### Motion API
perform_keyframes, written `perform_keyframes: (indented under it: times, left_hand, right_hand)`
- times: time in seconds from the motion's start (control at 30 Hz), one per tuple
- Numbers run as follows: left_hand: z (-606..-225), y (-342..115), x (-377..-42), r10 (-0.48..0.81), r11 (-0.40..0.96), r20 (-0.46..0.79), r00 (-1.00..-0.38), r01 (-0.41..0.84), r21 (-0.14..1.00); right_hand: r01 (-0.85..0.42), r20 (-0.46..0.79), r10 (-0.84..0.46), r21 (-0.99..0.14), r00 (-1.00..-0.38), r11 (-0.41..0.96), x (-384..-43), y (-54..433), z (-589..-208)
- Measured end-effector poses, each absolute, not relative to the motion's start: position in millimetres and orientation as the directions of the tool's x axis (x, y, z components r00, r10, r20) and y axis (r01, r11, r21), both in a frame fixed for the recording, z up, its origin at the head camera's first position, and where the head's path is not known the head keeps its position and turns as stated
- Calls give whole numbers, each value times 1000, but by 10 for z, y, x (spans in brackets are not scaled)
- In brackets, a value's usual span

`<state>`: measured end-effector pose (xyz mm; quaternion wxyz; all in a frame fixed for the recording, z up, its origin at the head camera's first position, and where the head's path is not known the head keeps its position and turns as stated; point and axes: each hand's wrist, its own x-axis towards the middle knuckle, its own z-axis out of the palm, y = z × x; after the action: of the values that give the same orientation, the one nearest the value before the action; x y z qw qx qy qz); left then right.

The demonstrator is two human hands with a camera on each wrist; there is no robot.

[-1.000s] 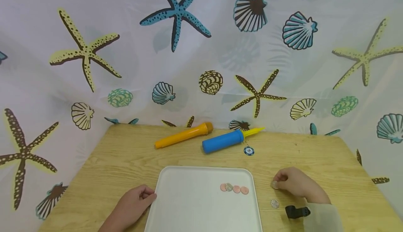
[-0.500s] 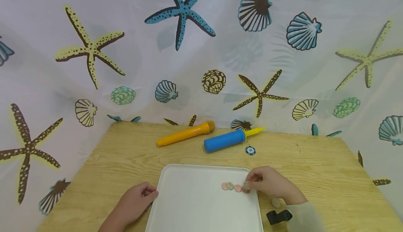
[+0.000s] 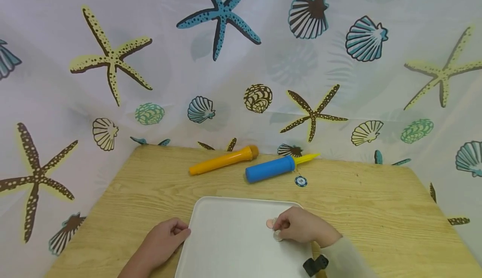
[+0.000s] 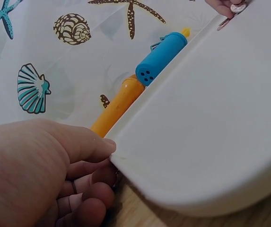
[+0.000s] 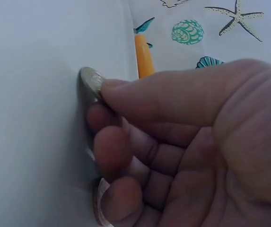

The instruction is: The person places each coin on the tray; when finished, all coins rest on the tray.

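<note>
My right hand [image 3: 303, 225] is over the right part of the white tray [image 3: 229, 244], pinching a silver coin [image 5: 91, 79] between thumb and finger, close to the tray surface. Just beyond its fingertips lie a copper-coloured coin [image 3: 269, 223] and a second silver coin, partly covered by the hand. Near the lower fingers in the right wrist view is a copper-coloured coin [image 5: 97, 201]. My left hand [image 3: 163, 242] holds the tray's left edge, thumb [image 4: 102, 147] at the rim and fingers curled below it.
Behind the tray lie an orange tube-shaped thing with a brown end [image 3: 224, 160], a blue pump with a yellow nozzle [image 3: 271, 169] and a blue-and-white chip [image 3: 301, 181]. A black wrist mount [image 3: 315, 265] sits by the right sleeve. A patterned curtain [image 3: 226, 77] closes off the back.
My right hand has carried the silver coin from the wooden table leftward over the tray, past its right rim to the coin row. The left hand stays at the tray's edge.
</note>
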<state>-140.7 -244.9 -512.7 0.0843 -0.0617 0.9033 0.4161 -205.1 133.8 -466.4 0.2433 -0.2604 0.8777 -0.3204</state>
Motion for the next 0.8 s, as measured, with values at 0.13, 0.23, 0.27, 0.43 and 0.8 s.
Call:
perform_keyframes:
  times: [0.13,0.23,0.27,0.43,0.8]
  left_hand:
    - [-5122,-2444,-1403,-42,650,-202,-979,-180,738]
    - [-5117,-2441,-1407,-43,653,-198,-979,-177,736]
    - [-5115,-2439,-1409,-43,653,-196,-980,-176,736]
    - [-5097,-2431,-1403,-46,649,-198,-979,-180,739]
    - [-5117,-2423,-1398,-55,648,-195,-979,-184,740]
  right_hand:
    - [-306,-255,-613,-687,-748,659,-2064,1320,-4692]
    - [-317,-249,-605,-670,-756,671,-2082,1298,-4706]
    - [-325,-246,-604,-660,-758,677,-2083,1285,-4701]
    - [-377,-229,-606,-604,-762,702,-2088,1199,-4652]
    - [-369,-230,-588,-591,-775,717,-2104,1132,-4623]
